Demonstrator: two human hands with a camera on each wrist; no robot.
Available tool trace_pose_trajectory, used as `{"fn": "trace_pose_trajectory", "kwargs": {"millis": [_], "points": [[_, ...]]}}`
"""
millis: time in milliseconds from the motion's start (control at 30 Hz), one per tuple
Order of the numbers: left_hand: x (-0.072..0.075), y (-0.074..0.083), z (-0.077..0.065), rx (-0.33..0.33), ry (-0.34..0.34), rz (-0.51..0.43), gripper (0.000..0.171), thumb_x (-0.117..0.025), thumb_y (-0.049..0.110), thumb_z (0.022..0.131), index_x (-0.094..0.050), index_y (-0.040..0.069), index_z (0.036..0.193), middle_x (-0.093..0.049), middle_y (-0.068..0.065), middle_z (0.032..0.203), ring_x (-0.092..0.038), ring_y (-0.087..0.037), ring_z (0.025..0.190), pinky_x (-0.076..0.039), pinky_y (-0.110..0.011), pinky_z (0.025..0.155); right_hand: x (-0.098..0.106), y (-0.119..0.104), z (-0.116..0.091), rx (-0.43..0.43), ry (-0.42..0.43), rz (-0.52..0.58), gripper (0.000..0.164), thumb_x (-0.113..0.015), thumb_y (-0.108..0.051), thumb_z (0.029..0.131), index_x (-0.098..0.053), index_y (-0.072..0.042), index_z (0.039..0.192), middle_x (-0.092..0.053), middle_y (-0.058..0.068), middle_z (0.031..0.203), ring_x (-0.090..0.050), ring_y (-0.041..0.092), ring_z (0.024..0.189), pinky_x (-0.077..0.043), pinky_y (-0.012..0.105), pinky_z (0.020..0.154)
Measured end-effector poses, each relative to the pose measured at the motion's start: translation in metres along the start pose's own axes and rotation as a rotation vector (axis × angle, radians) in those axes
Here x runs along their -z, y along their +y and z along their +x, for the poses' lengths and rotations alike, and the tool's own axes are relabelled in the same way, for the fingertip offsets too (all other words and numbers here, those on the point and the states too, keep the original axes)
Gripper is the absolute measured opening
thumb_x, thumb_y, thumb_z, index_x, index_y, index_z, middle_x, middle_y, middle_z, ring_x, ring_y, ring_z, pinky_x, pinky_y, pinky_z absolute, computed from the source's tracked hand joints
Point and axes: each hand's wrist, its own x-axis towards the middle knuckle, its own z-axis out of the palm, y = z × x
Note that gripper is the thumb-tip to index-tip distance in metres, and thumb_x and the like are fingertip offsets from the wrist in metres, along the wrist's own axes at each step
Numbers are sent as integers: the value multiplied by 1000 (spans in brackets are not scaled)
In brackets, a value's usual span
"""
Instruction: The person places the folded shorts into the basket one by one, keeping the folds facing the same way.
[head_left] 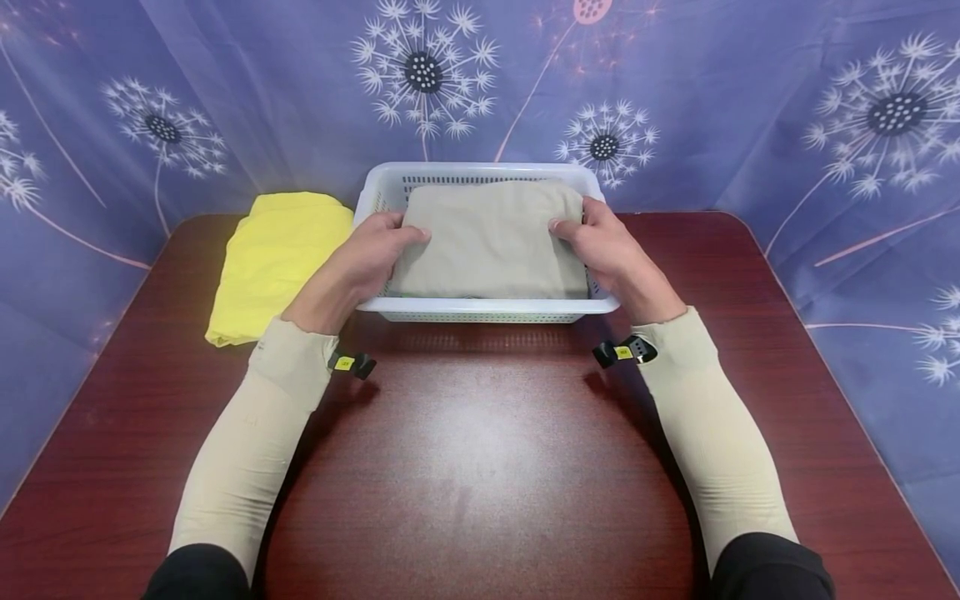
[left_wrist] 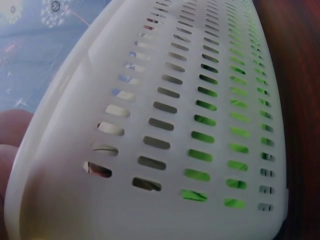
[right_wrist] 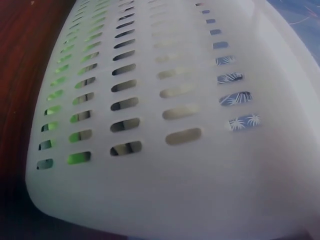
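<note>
A folded beige cloth lies inside a white slotted plastic basket at the back of the table. My left hand grips the cloth's left edge, thumb on top and the other fingers mostly hidden at its side. On the opposite edge my right hand holds it the same way, its thumb also on the upper face. Both hands reach over the basket's short ends. Through the slots in the left wrist view, something bright green shows below the beige cloth. The right wrist view shows mostly the basket wall.
A folded yellow cloth rests on the dark red wooden table, just left of the basket. Behind the table hangs a blue curtain with a dandelion print, close to the basket's far rim.
</note>
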Motion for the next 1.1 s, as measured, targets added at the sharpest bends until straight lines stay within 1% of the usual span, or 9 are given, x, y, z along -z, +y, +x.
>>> {"fn": "trace_pose_trajectory", "kwargs": {"millis": [133,267,467,600,867,1100], "points": [[0,-1,0,-6,-19,18,43,-46,9,111,-45,-3,152,-57,-12,139,-62,-23,119,-51,-40,101,-1,0,1,-7,0,-30,34,-47,-10,111,-38,2,142,-54,11,118,-63,18,97,-57,31,83],[0,-1,-1,-3,-31,33,43,-45,9,111,-43,-4,152,-57,-12,136,-61,-23,117,-50,-39,100,-2,1,1,-8,8,-63,35,-47,-10,111,-37,4,141,-52,12,120,-61,19,100,-55,31,85],[-1,-1,-1,6,-33,42,42,-45,9,111,-45,-2,151,-58,-12,137,-62,-24,118,-51,-40,99,-3,-1,-1,-18,9,-102,36,-49,-12,110,-36,4,140,-50,13,123,-58,22,104,-53,35,90],[-2,-1,0,20,-27,50,42,-48,9,110,-47,0,150,-58,-12,137,-62,-24,119,-52,-41,99,-3,-1,-1,-25,7,-99,36,-51,-10,109,-37,3,139,-51,14,123,-60,23,103,-56,34,88],[-2,-1,0,27,-35,35,43,-54,11,107,-51,4,149,-58,-8,138,-60,-22,119,-53,-40,96,-3,0,-1,-10,-11,-96,35,-51,-8,109,-39,4,139,-53,15,122,-61,21,102,-56,31,87],[-3,-1,0,32,-30,49,43,-56,15,106,-52,2,147,-55,-5,138,-58,-21,117,-52,-38,97,-4,-1,-2,-21,-27,-97,33,-51,-9,109,-40,2,139,-55,14,120,-61,20,100,-57,30,84]]}}
